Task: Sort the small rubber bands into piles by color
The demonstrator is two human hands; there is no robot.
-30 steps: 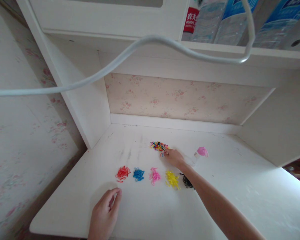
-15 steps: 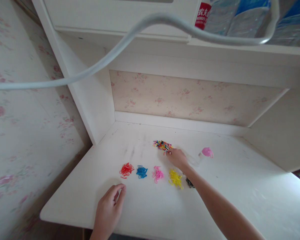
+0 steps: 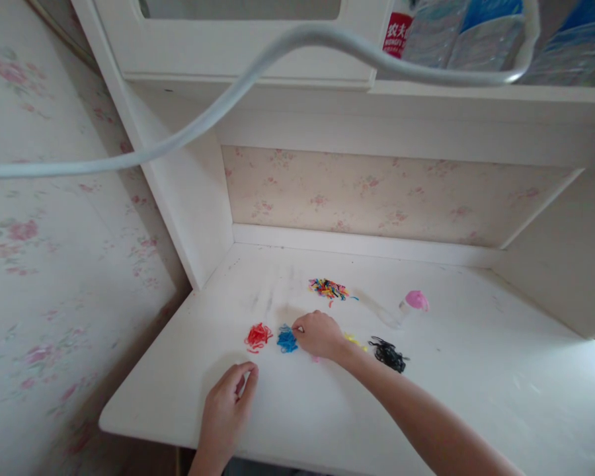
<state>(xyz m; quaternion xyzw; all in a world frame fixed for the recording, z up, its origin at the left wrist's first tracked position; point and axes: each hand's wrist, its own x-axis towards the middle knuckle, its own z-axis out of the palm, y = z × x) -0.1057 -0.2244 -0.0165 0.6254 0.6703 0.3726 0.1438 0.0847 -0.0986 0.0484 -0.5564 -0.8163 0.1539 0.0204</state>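
Right hand (image 3: 318,334) moved from the mixed multicoloured heap of tiny rubber bands (image 3: 328,288) down to the small blue heap of rubber bands (image 3: 287,339), fingertips pinched just right of it, contents too small to tell. Left hand (image 3: 227,413) nearer the viewer, loosely curled, empty. Red bottle label (image 3: 395,36) above, Chinese characters.

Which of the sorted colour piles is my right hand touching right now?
The blue pile: the right hand has its fingertips at that pile's edge, between the red pile and the black pile.
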